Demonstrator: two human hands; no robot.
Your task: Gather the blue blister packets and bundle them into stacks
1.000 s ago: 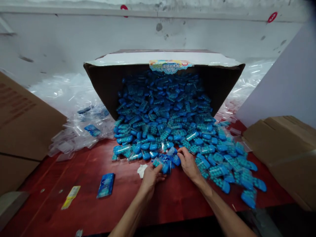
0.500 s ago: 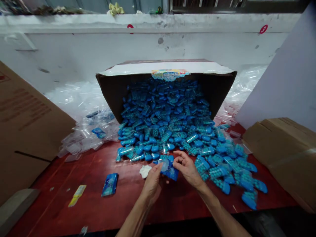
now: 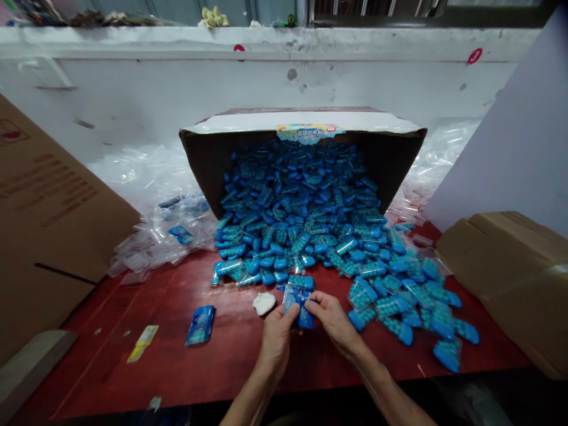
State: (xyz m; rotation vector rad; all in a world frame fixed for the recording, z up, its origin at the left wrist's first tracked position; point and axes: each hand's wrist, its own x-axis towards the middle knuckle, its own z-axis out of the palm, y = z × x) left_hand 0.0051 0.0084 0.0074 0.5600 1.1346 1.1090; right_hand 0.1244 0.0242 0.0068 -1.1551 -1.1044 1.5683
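Blue packet (image 3: 299, 306) pinched between thumbs and fingers of left hand (image 3: 277, 333) and right hand (image 3: 332, 319), held above red table (image 3: 235, 373). White wad (image 3: 264, 303) just beside left hand. Blue-capped containers (image 3: 302, 219) heaped beyond, spilling from open carton (image 3: 306, 123). Another flat blue packet (image 3: 199, 325) lying farther left.

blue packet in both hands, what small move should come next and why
Probably a light smoothing stroke of the right hand's thumb toward the near edge of the blue packet, with the left hand holding it steady. Both thumbs rest close together on its face, and teal beads show at its far end. Whether it is sealed, I cannot tell.
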